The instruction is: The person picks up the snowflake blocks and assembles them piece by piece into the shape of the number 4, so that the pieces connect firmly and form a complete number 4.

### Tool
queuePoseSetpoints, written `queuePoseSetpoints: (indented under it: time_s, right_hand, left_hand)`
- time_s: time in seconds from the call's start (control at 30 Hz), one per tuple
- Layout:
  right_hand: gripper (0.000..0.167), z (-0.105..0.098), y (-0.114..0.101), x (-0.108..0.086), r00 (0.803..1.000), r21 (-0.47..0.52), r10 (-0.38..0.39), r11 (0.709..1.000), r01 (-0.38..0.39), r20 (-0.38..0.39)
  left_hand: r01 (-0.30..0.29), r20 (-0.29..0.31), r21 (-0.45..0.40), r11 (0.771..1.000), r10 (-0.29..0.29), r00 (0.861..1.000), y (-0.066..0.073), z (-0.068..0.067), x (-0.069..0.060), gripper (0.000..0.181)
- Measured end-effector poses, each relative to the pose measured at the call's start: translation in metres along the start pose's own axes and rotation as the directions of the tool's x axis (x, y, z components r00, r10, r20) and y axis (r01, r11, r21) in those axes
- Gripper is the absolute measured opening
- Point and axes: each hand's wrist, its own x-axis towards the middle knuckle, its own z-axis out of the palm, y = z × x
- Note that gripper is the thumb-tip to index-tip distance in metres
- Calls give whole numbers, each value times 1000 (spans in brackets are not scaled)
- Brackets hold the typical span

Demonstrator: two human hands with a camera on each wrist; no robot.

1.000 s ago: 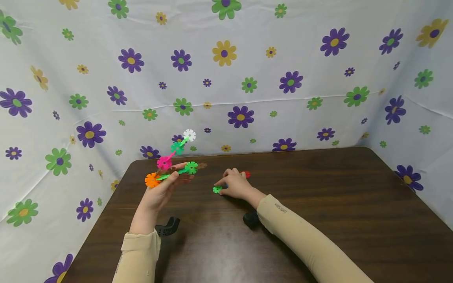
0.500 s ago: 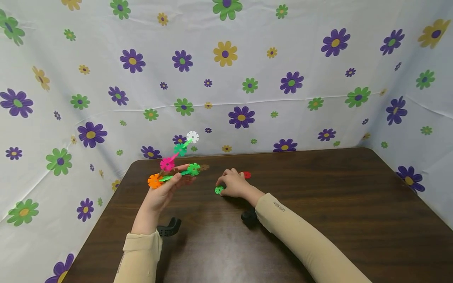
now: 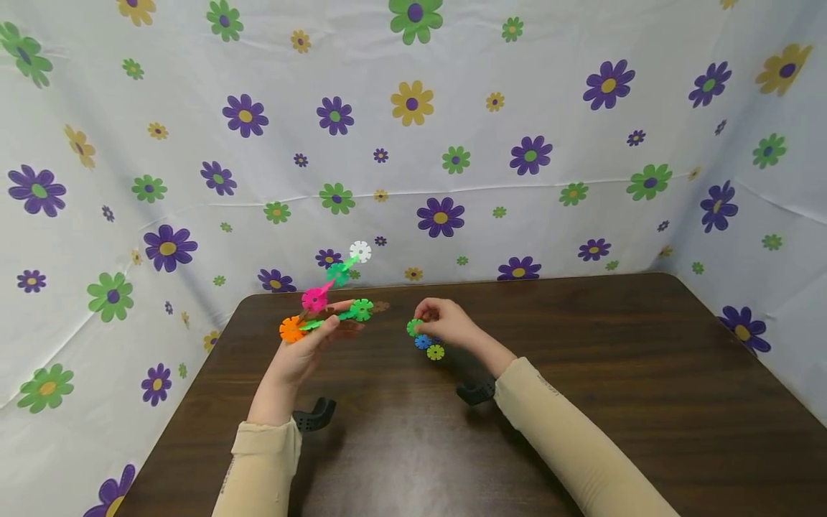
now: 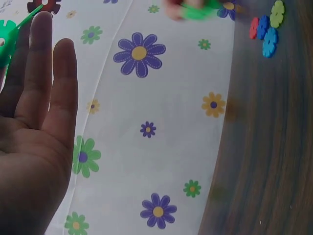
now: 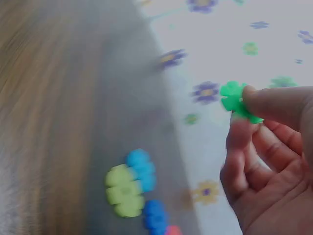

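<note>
The left hand [image 3: 300, 359] holds a chain of joined flower discs, with an orange disc [image 3: 292, 329] by the thumb base, a pink disc [image 3: 314, 300] above and a white disc [image 3: 360, 251] at the upper end. A green disc [image 3: 362, 309] ends the chain's other branch near the fingertips. The right hand [image 3: 449, 324] pinches a loose green disc [image 5: 234, 96] between thumb and finger, raised off the table. Below it on the table lie a blue disc [image 3: 423, 342] and a yellow-green disc [image 3: 436, 352]; the left wrist view also shows a red disc [image 4: 254, 28] and a darker blue disc [image 4: 263, 27].
The brown table [image 3: 581, 373] reaches back to a white flower-printed cloth [image 3: 491, 244]. Black wrist-worn pieces [image 3: 314, 415] show beside both forearms.
The right hand has lifted the green disc up from the table and slightly right, uncovering the blue and yellow-green discs. The left hand and its chain have shifted slightly right in view.
</note>
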Motion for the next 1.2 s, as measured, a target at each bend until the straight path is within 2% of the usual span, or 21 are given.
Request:
queuePoseSetpoints:
  time_s: [0.07, 0.13, 0.2, 0.27, 0.33, 0.47, 0.8, 1.2]
  right_hand:
    - [14, -11, -6, -6, 999, 185, 16, 983, -7, -51]
    - [18, -20, -12, -13, 996, 350, 33, 937, -2, -84]
    - [21, -27, -17, -20, 992, 455, 38, 890, 21, -120]
    - [22, -32, -21, -27, 986, 512, 44, 858, 44, -158]
    - [22, -34, -24, -33, 981, 534, 49, 843, 60, -187]
    - [18, -35, -28, -42, 977, 537, 43, 840, 78, -211]
    - [11, -29, -42, -50, 980, 563, -19, 817, 128, -196]
    - [12, -26, -48, -53, 984, 584, -25, 802, 124, -176]
  left_hand:
    - [-5, 15, 4, 1000, 5, 1000, -3, 1, 3, 31]
    - [-15, 30, 5, 1000, 15, 999, -6, 3, 6, 31]
    - [-14, 37, 4, 1000, 14, 999, -9, 6, 8, 31]
    - [-11, 40, 0, 1000, 11, 999, -13, 9, 11, 31]
    - [-1, 41, -11, 1000, 1, 999, -17, 14, 13, 31]
    - [3, 50, -23, 1000, -1, 999, -22, 21, 17, 31]
    - [7, 78, -22, 1000, -6, 997, -23, 32, 19, 33]
    - [20, 68, -42, 999, -17, 998, -26, 36, 17, 32]
